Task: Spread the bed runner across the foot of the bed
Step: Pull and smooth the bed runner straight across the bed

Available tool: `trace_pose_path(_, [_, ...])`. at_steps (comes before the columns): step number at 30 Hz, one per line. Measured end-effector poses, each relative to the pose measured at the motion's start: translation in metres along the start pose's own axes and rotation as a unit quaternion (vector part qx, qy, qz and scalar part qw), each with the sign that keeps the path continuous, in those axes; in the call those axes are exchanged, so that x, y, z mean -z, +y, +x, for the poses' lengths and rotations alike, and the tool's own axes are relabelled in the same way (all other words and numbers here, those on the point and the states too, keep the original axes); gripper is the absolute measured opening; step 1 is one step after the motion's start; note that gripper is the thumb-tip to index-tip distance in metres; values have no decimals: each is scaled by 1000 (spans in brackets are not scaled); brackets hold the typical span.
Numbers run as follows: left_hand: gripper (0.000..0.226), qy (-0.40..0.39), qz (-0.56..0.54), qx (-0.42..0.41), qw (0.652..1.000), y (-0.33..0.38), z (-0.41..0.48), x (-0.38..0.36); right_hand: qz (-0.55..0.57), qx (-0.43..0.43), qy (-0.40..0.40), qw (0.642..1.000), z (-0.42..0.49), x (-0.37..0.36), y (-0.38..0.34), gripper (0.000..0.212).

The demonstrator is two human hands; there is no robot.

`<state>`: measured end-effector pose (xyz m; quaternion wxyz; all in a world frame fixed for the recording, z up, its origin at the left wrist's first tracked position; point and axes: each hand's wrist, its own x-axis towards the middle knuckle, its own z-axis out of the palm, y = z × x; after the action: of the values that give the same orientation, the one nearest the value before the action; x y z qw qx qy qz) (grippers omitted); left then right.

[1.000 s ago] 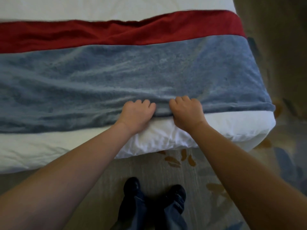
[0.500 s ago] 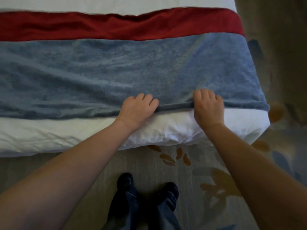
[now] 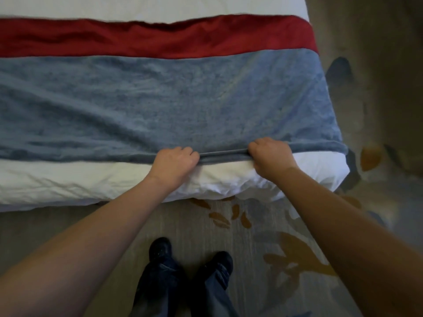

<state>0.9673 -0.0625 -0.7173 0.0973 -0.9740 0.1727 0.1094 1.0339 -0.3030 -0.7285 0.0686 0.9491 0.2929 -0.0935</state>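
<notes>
A blue-grey fleecy bed runner (image 3: 160, 104) lies across the foot of the white bed (image 3: 68, 181), reaching the bed's right edge. Both my hands grip its near hem. My left hand (image 3: 172, 164) is a fist closed on the hem near the middle. My right hand (image 3: 271, 156) is closed on the hem further right, and the stretch of hem between them is pulled taut. Faint creases run through the runner's left half.
A red blanket strip (image 3: 148, 37) lies just beyond the runner, with white bedding behind it. The bed's right corner (image 3: 338, 170) hangs over a patterned carpet (image 3: 286, 255). My dark shoes (image 3: 160, 248) stand on the floor close to the bed's foot.
My right hand has slid to the right along the hem, away from my left hand, and both fists have tightened. The hem between them has drawn straight.
</notes>
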Motion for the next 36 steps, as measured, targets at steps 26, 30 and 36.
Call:
trace_pose_path(26, [5,15,-24,250,968,-271,-163,-78,80,97,22,992,116,47,-320,29])
trace_pose_path(30, [9,-2,-41,214,976,-310,-172,-91,55,119,35,991,141,54,-356,30])
trace_pose_path(36, [17,37,-84,122,988,-336,-177,-110,2,163,123,979,166,76,-398,40])
